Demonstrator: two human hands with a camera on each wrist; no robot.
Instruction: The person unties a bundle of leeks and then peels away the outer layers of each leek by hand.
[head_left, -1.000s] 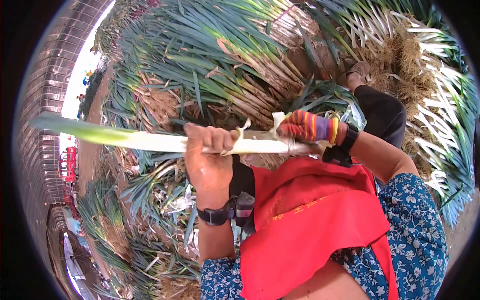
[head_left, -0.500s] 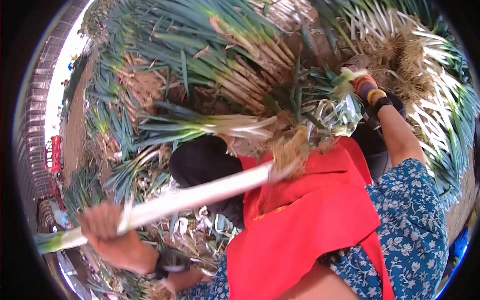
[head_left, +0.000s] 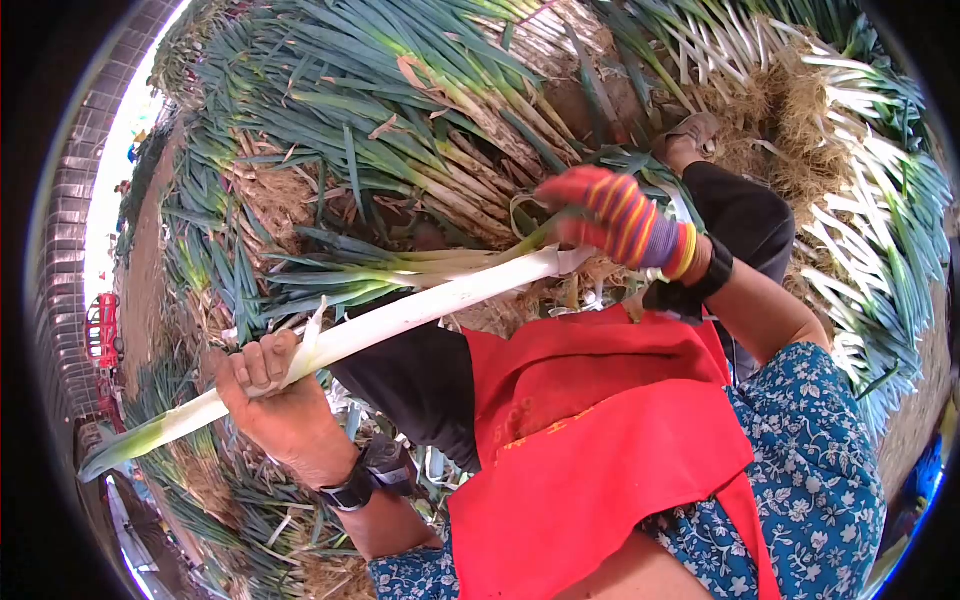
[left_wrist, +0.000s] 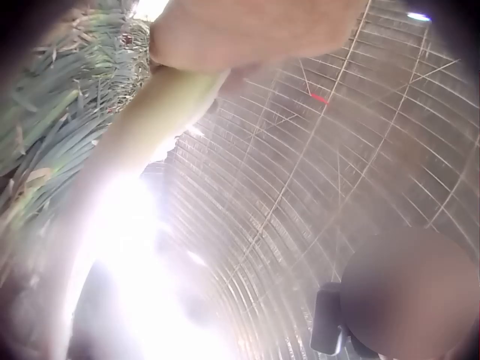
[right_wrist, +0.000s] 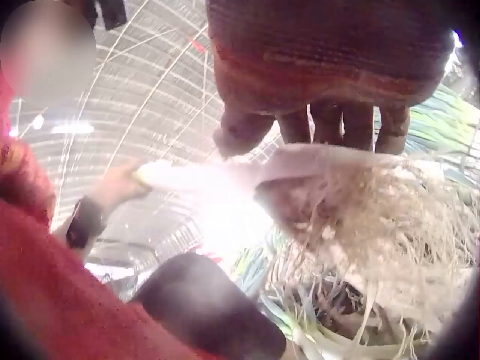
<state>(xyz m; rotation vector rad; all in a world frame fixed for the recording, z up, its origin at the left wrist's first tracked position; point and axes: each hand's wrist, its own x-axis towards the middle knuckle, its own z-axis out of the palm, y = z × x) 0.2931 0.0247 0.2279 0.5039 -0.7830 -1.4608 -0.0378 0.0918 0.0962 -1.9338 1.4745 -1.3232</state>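
A long leek (head_left: 430,308) with a white shaft slants across the head view. My left hand (head_left: 275,405) grips it near its green end, and a loose strip of peel (head_left: 315,325) sticks up beside the fingers. My right hand (head_left: 625,220), in a striped glove, is over the root end with its fingers extended and nothing visibly held. In the right wrist view, the gloved fingers (right_wrist: 326,124) reach down to the upper edge of the leek's root end (right_wrist: 300,187), where shaggy roots hang.
Unpeeled leeks (head_left: 440,130) lie in big bundles ahead. White peeled leeks (head_left: 850,260) form a row at the right, roots inward. A small bunch of leeks (head_left: 400,265) lies beyond the held one. My knee (head_left: 410,375) and red apron (head_left: 600,420) are below it.
My left hand carried the leek down to the left, then lifted it slightly. My right hand went from the root end to the far right with a pale strip, then came back without it.
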